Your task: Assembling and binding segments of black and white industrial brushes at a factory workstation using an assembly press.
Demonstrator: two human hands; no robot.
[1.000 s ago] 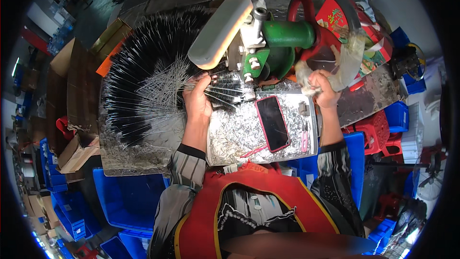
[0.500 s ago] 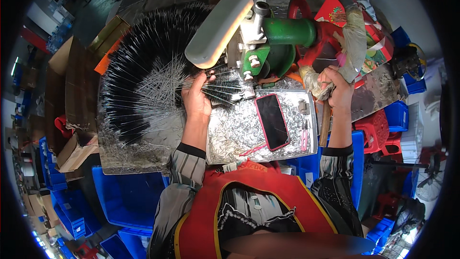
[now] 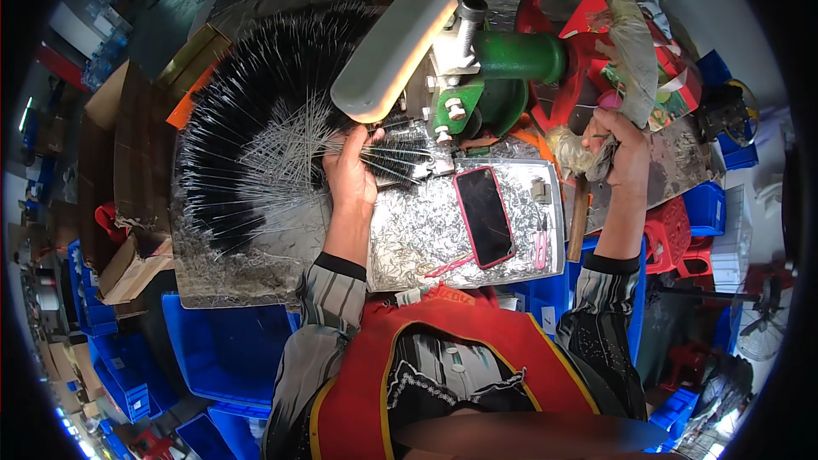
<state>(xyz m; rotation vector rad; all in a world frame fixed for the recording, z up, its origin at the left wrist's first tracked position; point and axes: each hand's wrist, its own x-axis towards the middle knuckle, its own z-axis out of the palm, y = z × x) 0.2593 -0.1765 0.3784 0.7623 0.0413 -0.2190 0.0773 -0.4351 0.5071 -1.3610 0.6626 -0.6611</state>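
Shifted rightward since the earlier frame: my right hand (image 3: 620, 149), fingers curled round the crumpled wrapping (image 3: 635, 72) on the red-spoked wheel (image 3: 586, 53). My left hand (image 3: 350, 177), thumb closed over slim wires (image 3: 396, 155), sits at the right edge of the bristly black pile (image 3: 223, 145), near the lamp (image 3: 388, 55). Between them, the silvery, speckled board (image 3: 409, 230) shows open room left of the flat phone (image 3: 484, 217).

Yellow-edged red apron (image 3: 354, 392), striped grey sleeves (image 3: 336, 298), black cuffs (image 3: 343, 267), seemingly lace-trimmed black chest fabric (image 3: 415, 395)
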